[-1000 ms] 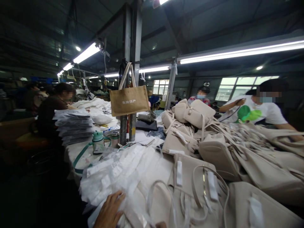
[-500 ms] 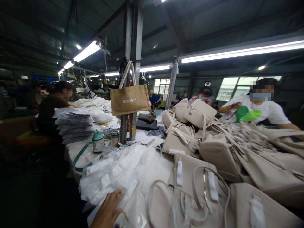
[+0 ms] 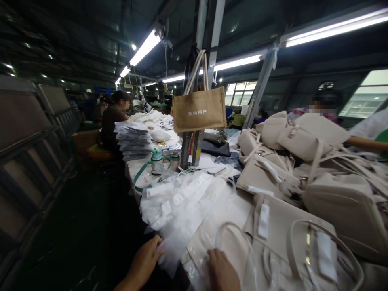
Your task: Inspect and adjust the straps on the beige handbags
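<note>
At the bottom of the view, my left hand [image 3: 146, 258] has its fingers closed on the edge of a thin clear plastic bag [image 3: 171, 246], part of a loose white heap. My right hand [image 3: 222, 270], slightly blurred, lies with bent fingers on a beige handbag [image 3: 235, 246] by the lower end of its looped handle. Clear plastic lies around this handbag, between my two hands. Close on the right is another beige handbag [image 3: 291, 214], flat, with white wrapping on its strap fittings.
Beige handbags [image 3: 342, 206] are piled high on the right. A tan tote [image 3: 200, 111] hangs on a metal post [image 3: 198, 151]. Near it stand a green-lidded bottle [image 3: 157, 161] and a stack of bagged items [image 3: 133, 141]. A co-worker [image 3: 113, 121] sits at the far left.
The view has swung left, bringing the left-side racks and aisle in. My left hand has taken hold of the plastic, and my right hand has come into view on the handbag.
</note>
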The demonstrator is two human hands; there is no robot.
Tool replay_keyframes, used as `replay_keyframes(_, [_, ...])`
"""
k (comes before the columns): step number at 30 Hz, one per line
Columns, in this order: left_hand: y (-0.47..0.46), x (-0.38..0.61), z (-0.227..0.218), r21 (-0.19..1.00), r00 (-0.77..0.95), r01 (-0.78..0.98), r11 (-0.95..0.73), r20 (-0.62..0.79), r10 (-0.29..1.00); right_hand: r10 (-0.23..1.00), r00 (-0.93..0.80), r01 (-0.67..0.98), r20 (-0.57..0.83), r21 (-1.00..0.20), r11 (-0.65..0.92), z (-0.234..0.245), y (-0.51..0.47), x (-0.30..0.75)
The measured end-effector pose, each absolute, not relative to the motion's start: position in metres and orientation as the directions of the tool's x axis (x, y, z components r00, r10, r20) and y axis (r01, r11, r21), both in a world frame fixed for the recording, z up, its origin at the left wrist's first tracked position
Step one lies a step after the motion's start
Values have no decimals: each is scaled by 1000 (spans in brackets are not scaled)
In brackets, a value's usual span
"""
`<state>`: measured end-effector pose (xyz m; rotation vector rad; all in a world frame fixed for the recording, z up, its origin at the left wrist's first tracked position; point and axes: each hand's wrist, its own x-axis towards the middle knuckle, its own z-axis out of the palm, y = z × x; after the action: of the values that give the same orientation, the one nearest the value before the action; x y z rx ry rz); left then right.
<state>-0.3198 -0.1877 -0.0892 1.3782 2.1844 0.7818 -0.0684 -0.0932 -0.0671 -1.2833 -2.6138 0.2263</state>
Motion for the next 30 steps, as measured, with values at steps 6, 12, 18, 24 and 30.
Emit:
replay_keyframes(6, [-181,-319,-82,839,-377,443,315,-144,915,843,-484,830,235,-183,528,-55,-80,-73])
replay_keyframes(12, [-181,-313,-93,882,-351,358,306,-177,920,913,-407,787,38,-493,371,-62,-116,-145])
replay_keyframes(18, [-193,-326,-94,885,-332,337,322,-209,920,943,-333,587,-15,-786,195,-78,-109,-144])
replay_keyframes(24, [-205,-349,-62,727,-406,627,281,-3,914,928,-345,79,-142,-989,-122,-84,-102,-103])
replay_keyframes(30, [-180,-306,-3,547,-184,837,-11,301,936,894,-278,-258,-350,-870,-421,-89,-114,-99])
